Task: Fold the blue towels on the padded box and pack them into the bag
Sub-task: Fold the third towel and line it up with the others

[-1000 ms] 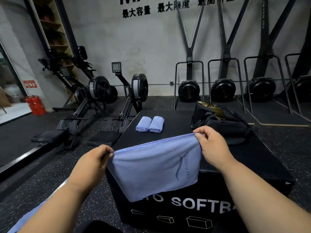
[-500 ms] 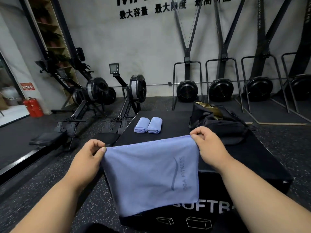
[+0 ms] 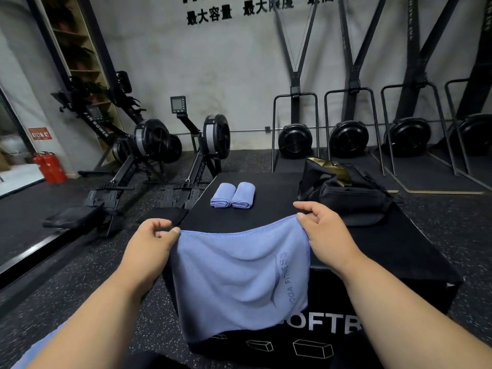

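From my head view, the blue towel (image 3: 239, 283) hangs lower and flatter than it did a second ago: then I held it slanted, the left corner low and the right corner high, and now both top corners sit nearly level, with the upper hem sagging a little between them. It has also spread wider across the front of the padded box (image 3: 372, 243), covering more of the white lettering on its face. I read that as the towel squared up and ready to be laid down for its first fold; nothing of this one is folded yet.

My left hand (image 3: 149, 249) pinches the top left corner between thumb and curled fingers, just off the box's near left corner. My right hand (image 3: 323, 230) pinches the top right corner the same way, above the box's front edge. Both grips are narrow and closed on cloth. The towel hangs from them in front of the box, its printed logo toward my right, its lower hem free.

Further back on the box top lie two rolled towels (image 3: 232, 195), side by side and touching, well apart from my hands. The black bag (image 3: 343, 193) sits at the right rear of the box, its mouth open, beyond my right hand. Those two rolls are not in the bag, so I judge the packing still lies ahead.
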The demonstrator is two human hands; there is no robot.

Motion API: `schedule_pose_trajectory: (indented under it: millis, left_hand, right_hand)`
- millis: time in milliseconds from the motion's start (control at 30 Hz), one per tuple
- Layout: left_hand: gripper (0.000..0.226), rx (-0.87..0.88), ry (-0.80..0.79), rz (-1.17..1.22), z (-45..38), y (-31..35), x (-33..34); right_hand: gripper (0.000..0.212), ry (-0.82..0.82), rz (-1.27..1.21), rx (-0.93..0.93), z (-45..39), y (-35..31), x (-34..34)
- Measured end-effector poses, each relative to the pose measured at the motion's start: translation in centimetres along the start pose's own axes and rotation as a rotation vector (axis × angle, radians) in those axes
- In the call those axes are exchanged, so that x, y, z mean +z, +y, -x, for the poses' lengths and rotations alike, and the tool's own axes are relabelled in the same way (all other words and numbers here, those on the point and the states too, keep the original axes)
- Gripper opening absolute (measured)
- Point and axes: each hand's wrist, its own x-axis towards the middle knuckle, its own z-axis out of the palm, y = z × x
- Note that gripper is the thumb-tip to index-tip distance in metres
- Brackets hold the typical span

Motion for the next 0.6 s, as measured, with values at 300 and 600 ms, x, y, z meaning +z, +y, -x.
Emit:
schedule_pose_trajectory:
  millis: [300,600]
  left_hand:
    - [0.008,0.134,-0.108,-0.36,-1.6,0.4,-1.0]
    - [0.016,0.264,-0.358,-0.455,-6.4,2.6,0.3]
  right_hand:
    - [0.018,-0.017,0.421,0.058,-1.8,1.9,-3.0]
    - [0.021,0.006,0.408,0.036,-4.4,2.7,-5.2]
